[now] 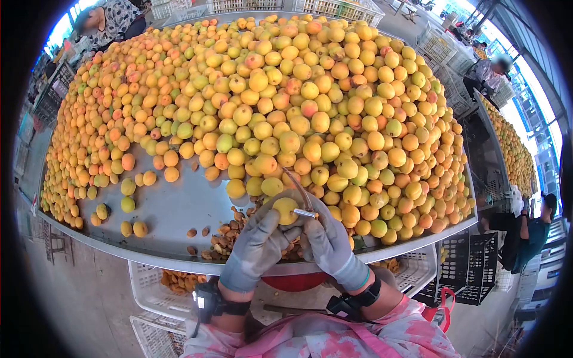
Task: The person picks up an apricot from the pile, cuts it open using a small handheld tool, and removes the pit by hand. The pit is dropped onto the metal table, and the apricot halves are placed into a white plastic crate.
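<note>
My left hand [261,237], in a grey glove, is closed around a yellow apricot [285,210] above the table's front edge. My right hand [325,238], gloved too, grips a small tool [305,213] with a shiny metal part that touches the fruit's right side. Both hands are close together. Beneath and left of them lie brown pits [224,238] on the metal tabletop [170,209]. A large heap of apricots [298,89] rises just beyond my hands.
White crates [146,292] with orange pieces stand under the front edge. Black crates [468,268] are at the right. Another apricot table [513,155] stands far right. People [116,24] are at the back left and right.
</note>
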{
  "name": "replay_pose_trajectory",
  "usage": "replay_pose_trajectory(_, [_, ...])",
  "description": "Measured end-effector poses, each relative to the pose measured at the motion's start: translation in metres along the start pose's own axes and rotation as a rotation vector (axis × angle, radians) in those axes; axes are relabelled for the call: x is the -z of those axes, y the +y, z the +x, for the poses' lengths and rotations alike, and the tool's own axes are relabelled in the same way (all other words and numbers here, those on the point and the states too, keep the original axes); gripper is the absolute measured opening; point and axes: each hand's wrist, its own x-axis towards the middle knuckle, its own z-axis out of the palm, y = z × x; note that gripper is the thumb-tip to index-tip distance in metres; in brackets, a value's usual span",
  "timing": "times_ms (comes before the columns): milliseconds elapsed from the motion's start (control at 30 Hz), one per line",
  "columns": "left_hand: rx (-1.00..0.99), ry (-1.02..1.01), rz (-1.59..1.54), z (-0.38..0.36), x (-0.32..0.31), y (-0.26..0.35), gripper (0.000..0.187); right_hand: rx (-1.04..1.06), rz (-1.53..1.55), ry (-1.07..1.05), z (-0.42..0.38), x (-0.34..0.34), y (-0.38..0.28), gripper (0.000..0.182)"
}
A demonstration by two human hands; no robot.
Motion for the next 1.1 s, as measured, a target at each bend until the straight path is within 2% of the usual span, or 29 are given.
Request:
replay_pose_trajectory(33, [-0.003,-0.019,0.008,0.000,0.000,0.000,0.044,-0.001,0.000,-0.001,-0.001,0.001,0.000,0.066])
replay_pose_trajectory(100, [-0.002,-0.021,0.013,-0.001,-0.001,0.001,0.044,-0.033,-0.058,-0.038,-0.003,0.005,-0.001,0.052])
replay_pose_trajectory(333, [-0.058,0.003,0.162,-0.004,0.002,-0.001,0.046,0.016,-0.216,-0.031,-0.002,0.002,0.001,0.054])
replay_pose_trajectory(400, [-0.082,0.007,0.176,-0.004,0.003,-0.004,0.047,0.210,-0.409,0.056,-0.002,-0.001,0.005,0.055])
replay_pose_trajectory(500, [-0.097,0.011,0.190,-0.007,-0.002,-0.005,0.051,0.162,-0.472,0.043,-0.006,0.000,0.002,0.055])
replay_pose_trajectory(667, [-0.132,0.054,0.247,-0.014,-0.005,-0.007,0.056,0.181,-0.477,0.074,-0.007,-0.004,-0.002,0.056])
replay_pose_trajectory(733, [-0.163,0.045,0.376,-0.015,0.000,-0.006,0.057,0.176,-0.470,0.059,-0.008,-0.004,-0.001,0.055])
replay_pose_trajectory(833, [-0.192,0.069,0.381,-0.016,-0.001,-0.008,0.057,0.095,-0.487,0.004,-0.007,-0.004,0.003,0.055])
replay_pose_trajectory(967, [-0.224,0.101,0.395,-0.013,-0.007,-0.003,0.058,0.172,-0.354,-0.015,0.002,0.000,0.016,0.056])
replay_pose_trajectory(1033, [-0.281,0.085,0.588,-0.011,-0.005,0.002,0.058,0.175,-0.296,-0.042,0.006,-0.001,0.017,0.057])
replay_pose_trajectory(1100, [-0.250,0.095,0.564,-0.012,-0.010,0.004,0.057,0.275,-0.302,0.110,0.007,-0.007,0.014,0.057])
